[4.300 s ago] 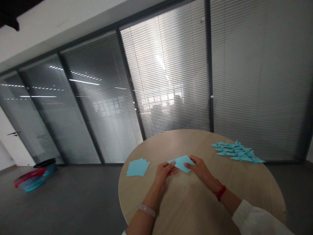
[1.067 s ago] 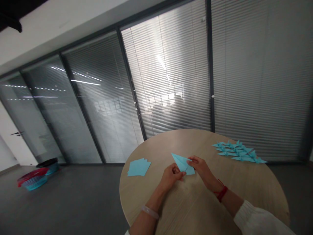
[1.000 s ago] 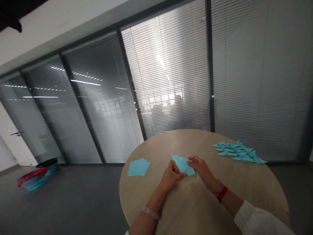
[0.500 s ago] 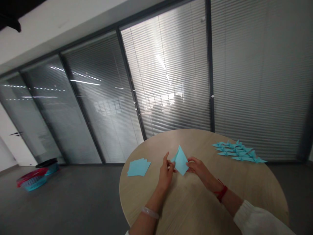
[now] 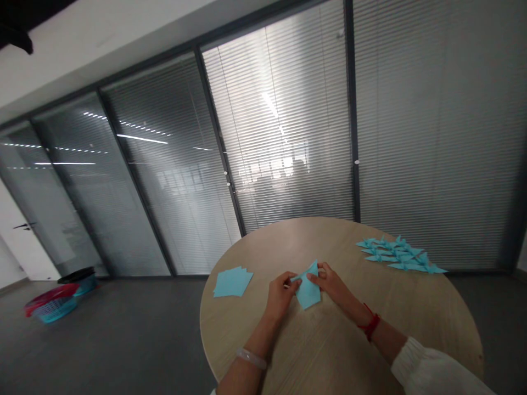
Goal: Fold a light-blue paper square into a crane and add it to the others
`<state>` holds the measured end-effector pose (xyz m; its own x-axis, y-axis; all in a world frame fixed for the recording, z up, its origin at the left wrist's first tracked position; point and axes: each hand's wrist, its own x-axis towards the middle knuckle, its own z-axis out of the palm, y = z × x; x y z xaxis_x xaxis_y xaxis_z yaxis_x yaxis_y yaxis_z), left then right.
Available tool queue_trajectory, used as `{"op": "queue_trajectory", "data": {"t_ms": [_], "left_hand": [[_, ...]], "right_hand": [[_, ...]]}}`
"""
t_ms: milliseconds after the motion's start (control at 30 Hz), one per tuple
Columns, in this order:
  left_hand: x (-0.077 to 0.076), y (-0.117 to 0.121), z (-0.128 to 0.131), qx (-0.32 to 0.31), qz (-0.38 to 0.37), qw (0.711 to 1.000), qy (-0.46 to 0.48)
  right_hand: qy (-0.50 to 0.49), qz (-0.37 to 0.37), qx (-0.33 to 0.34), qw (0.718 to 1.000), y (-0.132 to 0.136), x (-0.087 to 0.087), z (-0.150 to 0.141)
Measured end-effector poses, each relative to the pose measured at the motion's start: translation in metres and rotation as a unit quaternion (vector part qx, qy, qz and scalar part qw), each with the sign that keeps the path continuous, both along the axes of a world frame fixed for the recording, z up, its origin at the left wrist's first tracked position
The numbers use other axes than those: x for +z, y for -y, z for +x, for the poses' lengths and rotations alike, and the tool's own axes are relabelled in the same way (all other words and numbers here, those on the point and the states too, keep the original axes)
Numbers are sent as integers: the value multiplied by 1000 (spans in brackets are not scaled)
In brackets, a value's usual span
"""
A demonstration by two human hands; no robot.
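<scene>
A partly folded sheet of light-blue origami paper (image 5: pixel 308 294) is held between both hands over the round table. My left hand (image 5: pixel 281 293) pinches its left corner between thumb and fingers. On the upper right edge, my right hand (image 5: pixel 330 281) grips the paper, thumb on the near face and fingers behind. The lower part of the paper hangs down to a blunt point, and its top rises to a narrow tip. Fingertips behind the paper are hidden.
Light-wood round table (image 5: pixel 354 351) in front of me. Left on it lies a fanned stack of blue paper squares (image 5: pixel 233 282); at right, several folded paper cranes (image 5: pixel 397 254) in rows. Baskets (image 5: pixel 53 304) stand on the floor at far left. A glass partition with blinds (image 5: pixel 284 126) runs behind.
The paper has turned from an upright diamond to a tilted shape with its blunt end toward me. Both hands have shifted their hold, the left thumb and fingers now closed on a corner.
</scene>
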<state>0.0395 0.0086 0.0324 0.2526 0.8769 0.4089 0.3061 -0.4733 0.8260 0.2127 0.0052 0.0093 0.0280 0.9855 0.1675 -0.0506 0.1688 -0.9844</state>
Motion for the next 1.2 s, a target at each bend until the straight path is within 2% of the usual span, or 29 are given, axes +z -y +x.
{"op": "queue_trajectory", "data": {"t_ms": [133, 333, 567, 767, 1033, 1200], "left_hand": [[-2, -1, 0, -15, -29, 999, 3], [-1, -2, -1, 3, -47, 998, 28], [1, -1, 0, -35, -80, 994, 68], [-2, -6, 0, -31, -106, 989, 100], [2, -1, 4, -11, -176, 962, 209], [-1, -3, 4, 3, -183, 947, 264]], "right_hand": [[22, 21, -24, 999, 0, -1, 3], [67, 41, -23, 997, 3, 1, 4], [-12, 39, -15, 999, 7, 4, 1], [32, 56, -36, 997, 4, -1, 5], [95, 147, -47, 983, 25, 19, 1], [167, 217, -35, 961, 30, 21, -1]]}}
